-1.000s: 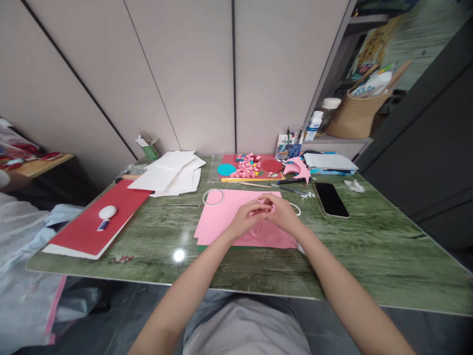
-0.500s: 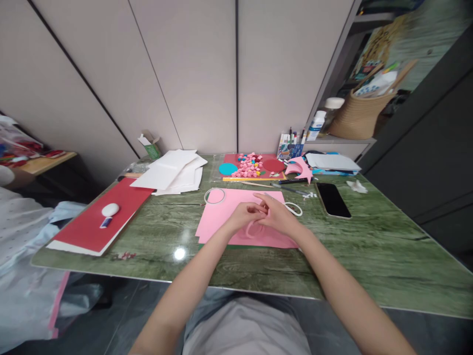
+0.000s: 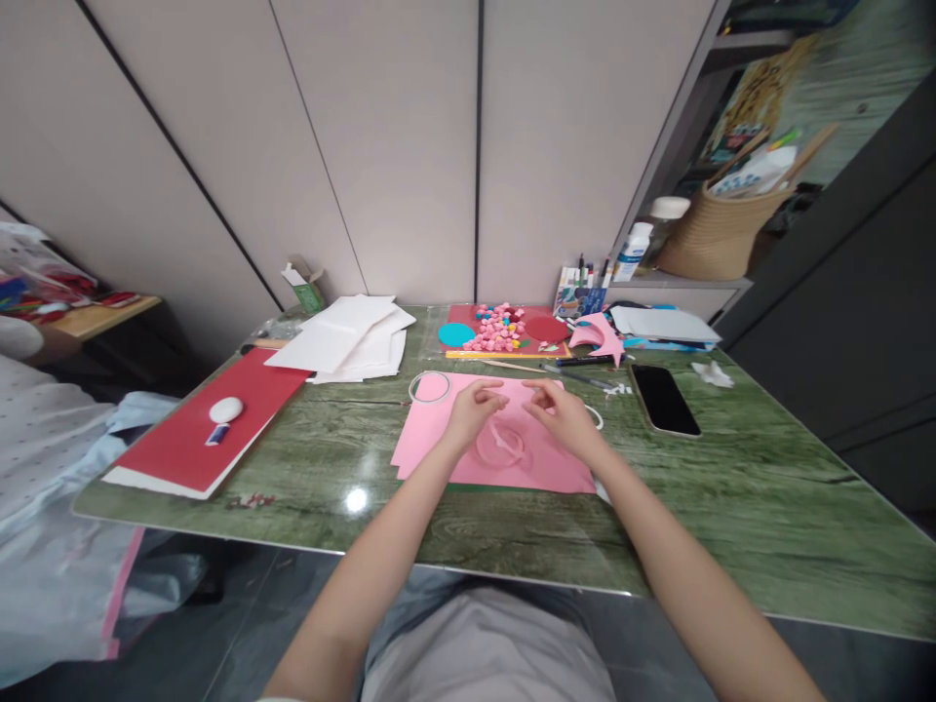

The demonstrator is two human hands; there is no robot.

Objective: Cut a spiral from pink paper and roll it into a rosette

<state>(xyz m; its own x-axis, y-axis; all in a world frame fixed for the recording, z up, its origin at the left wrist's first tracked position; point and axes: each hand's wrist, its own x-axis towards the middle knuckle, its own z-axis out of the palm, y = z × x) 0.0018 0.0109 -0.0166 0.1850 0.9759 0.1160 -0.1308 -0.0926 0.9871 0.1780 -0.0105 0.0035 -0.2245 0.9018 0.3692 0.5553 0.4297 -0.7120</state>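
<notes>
My left hand point(image 3: 470, 410) and my right hand point(image 3: 562, 416) hover over a pink paper sheet point(image 3: 431, 444) on the green table point(image 3: 731, 487). They are a little apart, each with fingertips pinched and pointing toward the other. What they pinch is too small to see. Between and just below them, a curled pink paper cut-out point(image 3: 501, 445) lies on the sheet. A clear tape ring point(image 3: 429, 387) sits at the sheet's far left corner, and a white ring point(image 3: 598, 418) peeks out beside my right hand.
A black phone point(image 3: 664, 400) lies right of the sheet. Behind it are a heap of pink paper bits point(image 3: 497, 330), a teal disc point(image 3: 456, 334), a red disc point(image 3: 547, 329), a pink scrap point(image 3: 596, 334) and pens point(image 3: 581, 283). White papers point(image 3: 343, 341) and a red board point(image 3: 182, 453) with a white oval object point(image 3: 225, 409) lie left.
My hands, joined a second ago, have come apart and moved slightly away from me. The curled pink cut-out now shows on the sheet between them.
</notes>
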